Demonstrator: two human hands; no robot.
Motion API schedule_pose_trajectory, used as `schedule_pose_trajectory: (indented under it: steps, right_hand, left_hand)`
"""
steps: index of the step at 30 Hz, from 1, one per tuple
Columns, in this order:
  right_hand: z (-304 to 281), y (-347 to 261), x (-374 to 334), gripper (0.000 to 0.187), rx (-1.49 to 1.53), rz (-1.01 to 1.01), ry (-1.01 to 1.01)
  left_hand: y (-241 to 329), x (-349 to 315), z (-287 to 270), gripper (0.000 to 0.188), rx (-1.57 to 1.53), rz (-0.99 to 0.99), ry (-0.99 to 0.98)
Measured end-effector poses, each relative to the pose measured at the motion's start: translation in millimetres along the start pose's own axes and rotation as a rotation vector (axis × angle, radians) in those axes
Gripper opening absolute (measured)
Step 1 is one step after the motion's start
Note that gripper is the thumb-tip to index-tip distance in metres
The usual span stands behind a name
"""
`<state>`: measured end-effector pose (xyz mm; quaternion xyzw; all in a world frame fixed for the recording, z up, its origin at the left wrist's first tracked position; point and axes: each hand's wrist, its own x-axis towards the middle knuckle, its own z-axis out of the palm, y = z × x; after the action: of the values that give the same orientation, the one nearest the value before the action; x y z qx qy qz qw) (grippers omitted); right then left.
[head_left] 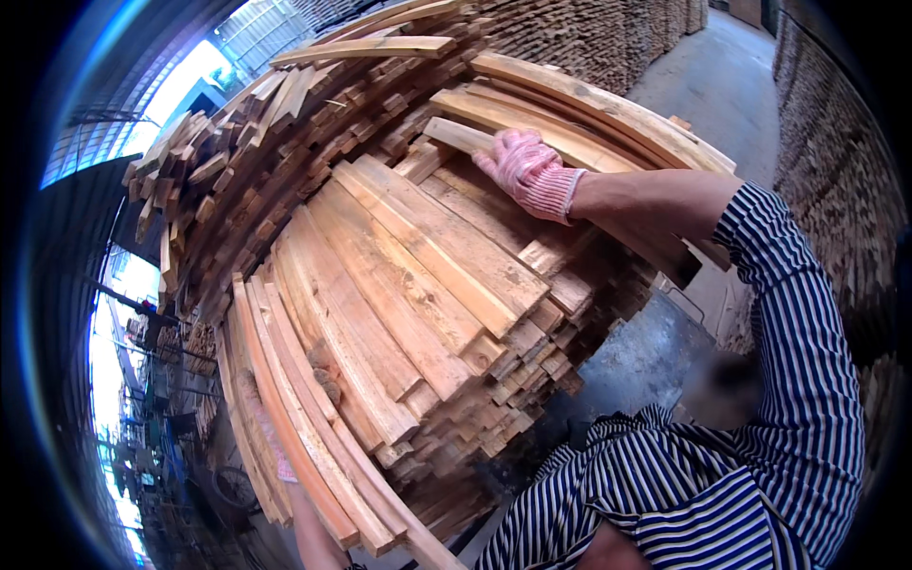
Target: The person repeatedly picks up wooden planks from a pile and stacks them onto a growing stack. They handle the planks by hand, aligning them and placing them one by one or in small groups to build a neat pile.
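My right hand, in a pink and white knit glove, reaches across the top of a lumber stack. Its fingers are curled over a pale wooden plank near the stack's right side. My left hand, in a similar glove, is low at the stack's left side, among the long strips. Those strips hide most of its fingers, so its grip does not show. Between my hands, several broad planks lie side by side, their near ends uneven.
Beyond the planks rises a higher pile of loose sticks, many ends jutting left. Thick boards lie at the right. More stacked lumber stands at the back, beside a grey floor. A wheel shows at lower left.
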<state>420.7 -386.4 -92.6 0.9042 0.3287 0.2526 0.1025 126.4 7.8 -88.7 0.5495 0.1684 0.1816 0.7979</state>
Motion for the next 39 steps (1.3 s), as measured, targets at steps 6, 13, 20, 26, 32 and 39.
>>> schedule_pose_trajectory:
  steps: [6, 13, 20, 26, 32, 39]
  right_hand:
    - [-30.9, 10.3, 7.8, 0.044, 0.183, 0.244, -0.147]
    - [-47.5, -27.6, 83.1, 0.044, 0.643, 0.049, -0.263]
    - [11.8, -88.0, 143.5, 0.04, 0.811, 0.058, -0.08]
    - [-2.6, -80.5, 126.6, 0.046, 0.647, 0.357, 0.148]
    - [-125.7, -171.9, 80.2, 0.074, 1.054, -0.257, -0.016]
    - [-256.9, -212.3, 73.0, 0.079, 0.751, -0.533, -0.529]
  left_hand:
    - [3.1, 0.6, 3.7, 0.076, 0.004, 0.009, -0.006]
    - [12.7, -12.0, -6.8, 0.076, 0.002, 0.019, 0.012]
    - [20.5, -15.5, -10.9, 0.076, -0.004, 0.027, 0.015]
    - [17.6, -12.7, 12.0, 0.076, -0.054, 0.033, -0.046]
    - [6.4, -21.1, 31.4, 0.076, -0.201, 0.034, -0.129]
    - [18.7, -26.4, 45.6, 0.06, -0.55, -0.112, -0.081]
